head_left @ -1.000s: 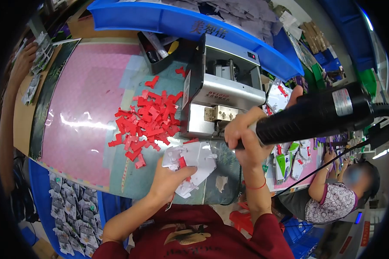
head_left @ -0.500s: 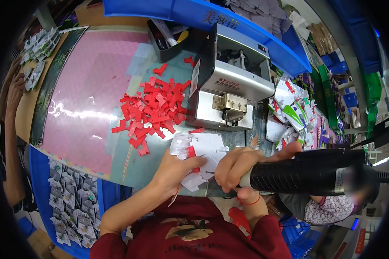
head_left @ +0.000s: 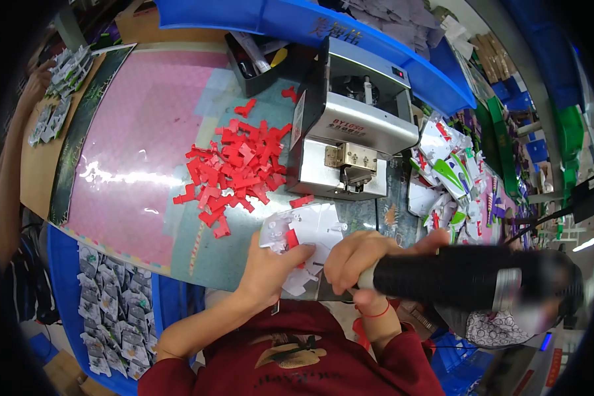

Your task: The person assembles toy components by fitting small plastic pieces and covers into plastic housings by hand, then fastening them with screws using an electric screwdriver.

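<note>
My left hand (head_left: pixel 270 267) grips a white plastic shell part (head_left: pixel 322 221), with the thumb pressed over its face. A red plastic piece (head_left: pixel 292 238) lies on this part, partly covered by the thumb. Thin dark screws appear to stand up from the white surface. My right hand (head_left: pixel 358 261) is wrapped round the front end of a black electric screwdriver (head_left: pixel 435 280), held sideways just right of the part. Its bit is hidden by my fingers, so contact with a screw cannot be made out.
A pile of red pieces (head_left: pixel 237 165) lies on the table beside a metal screw-feeding machine (head_left: pixel 353 119). White and green parts (head_left: pixel 449 165) are heaped on the right. Blue bins stand behind and at lower left (head_left: pixel 63 277). Another person's hand (head_left: pixel 38 82) touches parts at far left.
The screwdriver's rear end has swung slightly down, and my right hand has shifted a little left. The other person's hand has moved up and away from the nearer parts.
</note>
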A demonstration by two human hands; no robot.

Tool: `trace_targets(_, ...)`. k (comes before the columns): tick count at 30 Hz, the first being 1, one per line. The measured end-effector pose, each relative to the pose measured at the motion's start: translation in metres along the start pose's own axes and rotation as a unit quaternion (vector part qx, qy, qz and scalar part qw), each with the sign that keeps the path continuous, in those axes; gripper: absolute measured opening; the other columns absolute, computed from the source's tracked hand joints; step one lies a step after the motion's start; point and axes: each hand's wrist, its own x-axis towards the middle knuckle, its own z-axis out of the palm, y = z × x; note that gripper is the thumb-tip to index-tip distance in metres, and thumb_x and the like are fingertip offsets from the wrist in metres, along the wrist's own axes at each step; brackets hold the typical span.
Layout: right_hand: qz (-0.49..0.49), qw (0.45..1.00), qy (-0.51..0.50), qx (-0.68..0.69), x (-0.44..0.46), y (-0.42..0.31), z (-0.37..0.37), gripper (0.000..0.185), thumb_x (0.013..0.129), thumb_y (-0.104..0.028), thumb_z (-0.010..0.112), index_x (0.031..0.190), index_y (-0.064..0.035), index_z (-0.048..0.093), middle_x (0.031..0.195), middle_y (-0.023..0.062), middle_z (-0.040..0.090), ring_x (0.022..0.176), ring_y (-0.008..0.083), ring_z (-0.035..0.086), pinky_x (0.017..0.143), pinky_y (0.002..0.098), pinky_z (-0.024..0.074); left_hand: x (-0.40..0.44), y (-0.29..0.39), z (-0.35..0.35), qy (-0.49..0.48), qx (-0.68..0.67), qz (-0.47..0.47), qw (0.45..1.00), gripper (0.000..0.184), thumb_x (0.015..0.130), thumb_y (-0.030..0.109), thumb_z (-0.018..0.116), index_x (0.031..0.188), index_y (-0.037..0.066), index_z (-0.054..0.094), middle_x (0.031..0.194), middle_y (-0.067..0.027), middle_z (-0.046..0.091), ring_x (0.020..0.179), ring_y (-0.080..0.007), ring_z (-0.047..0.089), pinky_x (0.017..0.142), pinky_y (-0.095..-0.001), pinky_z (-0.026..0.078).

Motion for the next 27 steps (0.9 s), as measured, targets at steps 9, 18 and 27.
trace_targets(9,0.028,0.947,0.319,-0.001,-0.034,-0.005,-0.043,0.039,0.084,-0.023,0.055,0.115,-0.0094,0.035,0.07,0.0038,0.045,0.05,0.0123,0.045,0.048,0.027,0.0387,-0.008,0.004,-0.017,-0.112,-0.033,0.007,0.993,0.051,0.069,-0.005,0.064,0.117,-0.004,0.048,0.105,-0.0126,0.058,0.091,-0.0153,0.056,0.079,-0.0267,0.046)
trace_targets(18,-0.05,0.807,0.366,-0.462,-0.04,-0.017,-0.067,0.058,0.086,-0.017,0.051,0.133,-0.0037,0.02,0.116,0.0178,0.047,0.105,0.0264,0.047,0.086,0.0363,0.0376,-0.014,0.016,-0.008,-0.253,0.228,0.29,0.895,0.043,0.07,-0.002,0.06,0.113,-0.003,0.052,0.12,-0.0249,0.047,0.109,-0.028,0.05,0.085,-0.0325,0.043)
trace_targets(27,-0.021,0.897,-0.018,-0.442,-0.042,-0.061,-0.035,0.03,0.079,-0.023,0.059,0.097,0.0012,0.056,0.079,0.0128,0.058,0.069,0.0263,0.057,0.059,0.0319,0.0443,-0.024,0.005,0.025,-0.278,0.365,0.368,0.809,0.034,0.07,0.0,0.06,0.105,0.001,0.059,0.123,-0.0302,0.04,0.103,-0.0352,0.054,0.08,-0.034,0.046)
